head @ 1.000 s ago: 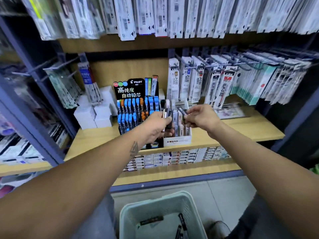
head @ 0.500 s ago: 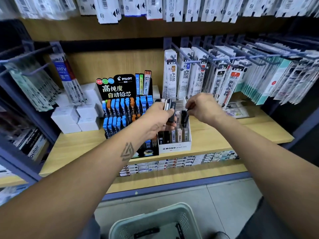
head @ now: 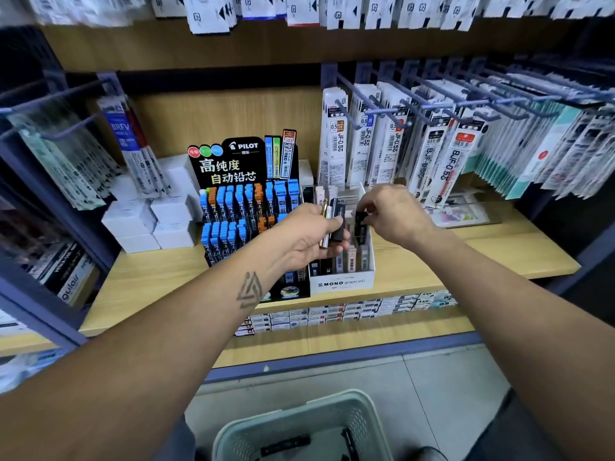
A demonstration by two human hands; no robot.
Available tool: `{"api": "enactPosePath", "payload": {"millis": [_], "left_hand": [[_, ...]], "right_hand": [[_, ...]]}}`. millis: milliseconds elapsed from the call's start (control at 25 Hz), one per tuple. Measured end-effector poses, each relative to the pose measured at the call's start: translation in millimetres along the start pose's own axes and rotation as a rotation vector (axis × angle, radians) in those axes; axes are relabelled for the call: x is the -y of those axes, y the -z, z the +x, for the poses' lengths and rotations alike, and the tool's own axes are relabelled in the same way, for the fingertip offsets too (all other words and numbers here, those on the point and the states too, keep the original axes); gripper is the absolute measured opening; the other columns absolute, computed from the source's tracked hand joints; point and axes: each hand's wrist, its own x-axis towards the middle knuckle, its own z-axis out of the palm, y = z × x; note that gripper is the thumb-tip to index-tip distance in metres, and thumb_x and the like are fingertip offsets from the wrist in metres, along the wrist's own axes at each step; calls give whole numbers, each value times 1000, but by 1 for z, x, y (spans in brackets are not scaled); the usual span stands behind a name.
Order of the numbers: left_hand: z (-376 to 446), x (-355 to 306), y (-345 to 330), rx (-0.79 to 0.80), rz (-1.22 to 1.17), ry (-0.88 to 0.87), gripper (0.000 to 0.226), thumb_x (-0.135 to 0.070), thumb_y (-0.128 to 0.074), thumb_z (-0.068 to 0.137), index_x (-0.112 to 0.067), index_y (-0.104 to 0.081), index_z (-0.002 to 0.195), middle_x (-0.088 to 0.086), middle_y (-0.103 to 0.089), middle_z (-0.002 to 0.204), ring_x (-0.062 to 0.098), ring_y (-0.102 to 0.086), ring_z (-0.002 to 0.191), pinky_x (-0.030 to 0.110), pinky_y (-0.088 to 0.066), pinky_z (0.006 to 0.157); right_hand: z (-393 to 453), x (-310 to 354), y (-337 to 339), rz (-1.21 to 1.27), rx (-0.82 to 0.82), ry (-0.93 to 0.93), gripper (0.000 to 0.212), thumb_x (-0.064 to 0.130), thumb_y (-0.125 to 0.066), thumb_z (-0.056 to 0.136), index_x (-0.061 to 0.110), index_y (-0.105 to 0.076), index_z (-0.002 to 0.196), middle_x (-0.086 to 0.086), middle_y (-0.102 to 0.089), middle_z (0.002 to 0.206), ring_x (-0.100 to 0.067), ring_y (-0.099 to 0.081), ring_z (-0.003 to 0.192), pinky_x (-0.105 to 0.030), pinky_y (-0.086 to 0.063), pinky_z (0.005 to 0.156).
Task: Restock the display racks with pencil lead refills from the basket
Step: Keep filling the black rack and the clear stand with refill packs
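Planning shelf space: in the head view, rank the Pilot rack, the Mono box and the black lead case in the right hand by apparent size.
1. Pilot rack
2. Mono box
3. black lead case, pinched by the right hand

Light: bright, even, from above.
Shadow: dark band under upper shelf.
Blur: left hooks, corners smeared.
Distortion: wide-angle bowing at edges.
Centre: sharp.

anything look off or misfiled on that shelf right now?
Only a small thing: in the Pilot rack, a few orange-capped lead cases sit scattered among the blue ones, possibly misfiled or simply another grade. Nothing looks spilled or damaged.
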Motion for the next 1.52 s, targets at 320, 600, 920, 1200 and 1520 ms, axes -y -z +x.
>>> {"api": "enactPosePath", "payload": {"millis": [320,600,920,1200,1520], "left_hand": [[-7,-2,0,73,-95,-9,47,6,-54,97,4,-41,141,25,-70,94,31,-70,78,32,-61,60],[-19,-15,-4,37,-182,-39,5,1,-51,100,0,-48,104,29,-70,100,36,-71,83,41,-61,81],[-16,-16,2,-49,-165,-67,77,4,-53,99,-5,-3,157,19,-68,78,27,-66,70,38,-59,80],[-10,-15,4,-53,-192,-61,80,5,-54,98,-7,-2,157,20,-69,78,28,-68,73,39,-59,81],[-2,-13,11,-23,-233,-57,72,6,-55,97,-3,-14,155,20,-71,74,30,-71,70,36,-62,67]], "right_hand": [[-11,33,28,1055,237,-384,3,12,-76,88,9,-74,86,-9,-74,81,-20,-68,71,-34,-58,75],[-8,27,36,1356,106,-427,21,10,-63,97,6,-64,118,-13,-74,91,-26,-73,78,-34,-60,65],[-6,12,41,210,219,-100,19,4,-75,85,22,-71,91,-1,-70,91,-16,-69,79,-19,-50,64],[-3,6,31,31,0,-25,13,15,-77,86,18,-75,98,-7,-71,101,-26,-63,101,-37,-53,94],[-7,10,9,-101,27,41,14,11,-74,84,18,-67,94,-9,-68,96,-34,-64,92,-40,-54,76]]}}
